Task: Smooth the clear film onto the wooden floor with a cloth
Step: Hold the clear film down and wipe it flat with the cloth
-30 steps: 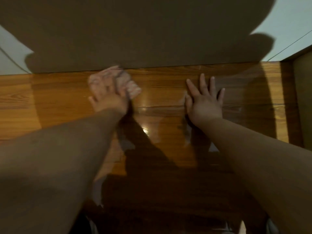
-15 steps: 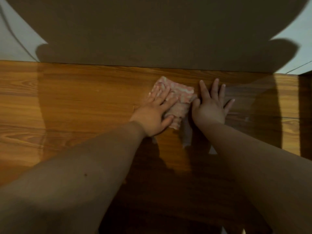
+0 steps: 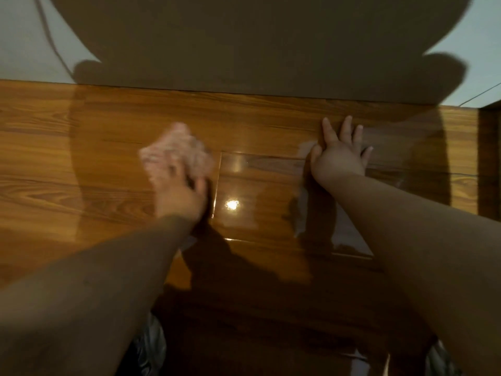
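The right hand (image 3: 339, 158) lies flat, its fingers straight and spread, pressing on the clear film (image 3: 257, 191). The left hand (image 3: 180, 196) is blurred: its fingers lie on the pink cloth (image 3: 176, 150), but I cannot tell if they grip it. The cloth sits just beside the film's left edge on the wooden floor (image 3: 54, 158).
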